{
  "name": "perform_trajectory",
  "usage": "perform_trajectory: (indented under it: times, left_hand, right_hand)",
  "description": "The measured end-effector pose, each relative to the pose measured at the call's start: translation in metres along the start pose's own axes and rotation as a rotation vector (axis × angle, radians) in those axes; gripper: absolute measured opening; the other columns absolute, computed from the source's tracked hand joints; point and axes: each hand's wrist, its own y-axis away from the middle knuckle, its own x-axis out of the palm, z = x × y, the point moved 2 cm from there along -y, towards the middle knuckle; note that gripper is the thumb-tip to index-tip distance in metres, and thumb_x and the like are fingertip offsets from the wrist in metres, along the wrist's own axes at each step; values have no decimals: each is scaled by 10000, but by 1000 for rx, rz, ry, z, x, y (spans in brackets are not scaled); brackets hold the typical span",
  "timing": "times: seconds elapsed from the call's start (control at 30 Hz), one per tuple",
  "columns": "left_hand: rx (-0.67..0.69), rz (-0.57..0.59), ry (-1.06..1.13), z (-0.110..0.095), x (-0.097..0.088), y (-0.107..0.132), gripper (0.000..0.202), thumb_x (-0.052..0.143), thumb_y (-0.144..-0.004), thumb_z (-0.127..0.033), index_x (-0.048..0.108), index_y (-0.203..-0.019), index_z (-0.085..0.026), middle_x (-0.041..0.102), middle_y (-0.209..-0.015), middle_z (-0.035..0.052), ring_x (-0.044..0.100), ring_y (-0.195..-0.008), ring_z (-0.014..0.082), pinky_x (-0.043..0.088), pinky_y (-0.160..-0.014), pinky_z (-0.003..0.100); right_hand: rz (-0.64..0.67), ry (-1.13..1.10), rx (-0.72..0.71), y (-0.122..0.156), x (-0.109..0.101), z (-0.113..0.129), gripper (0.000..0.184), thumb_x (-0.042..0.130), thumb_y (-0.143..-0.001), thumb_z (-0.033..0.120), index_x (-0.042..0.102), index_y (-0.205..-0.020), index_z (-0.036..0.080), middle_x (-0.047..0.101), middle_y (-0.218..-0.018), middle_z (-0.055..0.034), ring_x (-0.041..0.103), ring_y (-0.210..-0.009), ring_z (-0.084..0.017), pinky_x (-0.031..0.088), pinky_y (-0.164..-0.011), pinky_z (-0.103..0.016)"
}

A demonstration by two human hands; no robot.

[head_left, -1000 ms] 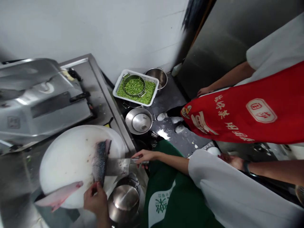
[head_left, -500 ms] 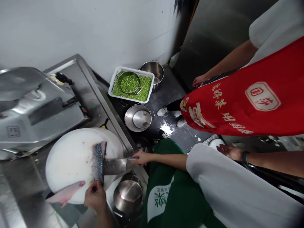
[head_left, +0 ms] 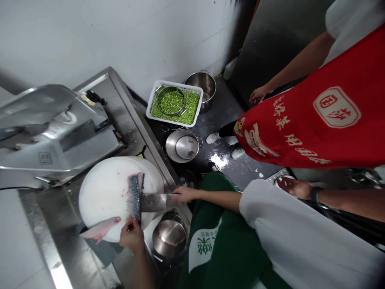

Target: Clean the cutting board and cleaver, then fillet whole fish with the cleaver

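Observation:
A piece of fish with dark scaly skin (head_left: 134, 198) lies on the round white chopping board (head_left: 100, 188). My left hand (head_left: 132, 235) is closed, pinching the near end of that fish piece between the fingertips. My right hand (head_left: 183, 194) grips the handle of a cleaver (head_left: 154, 202), whose broad blade lies against the fish's side, close to flat. How far the edge has gone in cannot be made out. Beside my left hand, a pale pink fish fillet (head_left: 102, 228) rests at the board's edge, partly overhanging it.
A metal slicing machine (head_left: 60, 132) stands behind the board on the steel counter (head_left: 129, 104). Steel pots (head_left: 170, 239) sit by the counter's edge. On the floor are a white basket of chopped greens (head_left: 192, 108) and more pots. A person in a red apron (head_left: 300, 120) stands to the right.
The whole view has shifted, so the board and counter appear farther right. My hands, the cleaver and the fish keep nearly the same places relative to each other.

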Motion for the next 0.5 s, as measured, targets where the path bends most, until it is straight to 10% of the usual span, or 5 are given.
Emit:
perform_trajectory:
  times: [0.5]
  left_hand:
    - [-71, 31, -47, -29, -18, -1, 161, 648, -893, -324, 673, -892, -164, 692, -862, 79, 698, -882, 282, 588, -890, 473]
  right_hand:
    - [-10, 9, 5, 6, 3, 12, 259, 579, -1027, 408, 686, -1088, 181, 562, -648, 56, 527, -501, -86, 405, -448, -172]
